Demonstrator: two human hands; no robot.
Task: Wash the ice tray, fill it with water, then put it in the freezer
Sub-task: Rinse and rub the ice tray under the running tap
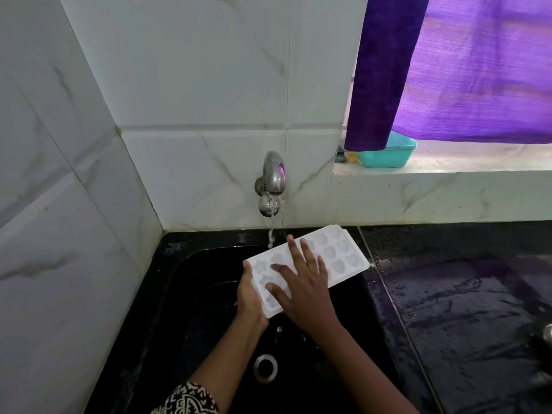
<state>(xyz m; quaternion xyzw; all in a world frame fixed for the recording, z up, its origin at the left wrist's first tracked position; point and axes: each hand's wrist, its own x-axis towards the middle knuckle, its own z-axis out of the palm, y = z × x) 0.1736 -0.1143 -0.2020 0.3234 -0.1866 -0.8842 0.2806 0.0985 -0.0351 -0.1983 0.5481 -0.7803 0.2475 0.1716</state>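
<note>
From the head camera I saw the white ice tray (337,252) held over the black sink (185,294), moulds facing up, its long side running from near-left to far-right. The left hand (251,297) gripped the tray's near short end, thumb on the top rim and fingers curled underneath. The right hand (301,279) lay flat on the moulds with straight, spread fingers, holding nothing.

A thin stream of water (271,237) fell from the wall tap (273,177) and met the tray's far long edge, just left of the right fingertips. The tray's far-right corner reached over the sink's right rim to the wet dark counter (463,294). Its far short end sat close to the tiled back wall (209,85).

Below the hands the basin lay open down to the drain (265,368). To the left, the side wall stood close against the sink's rim. On the windowsill (448,165) above the counter, a teal tub (388,153) sat partly behind a purple curtain (463,70). A patterned sleeve (188,398) showed at the bottom edge.
</note>
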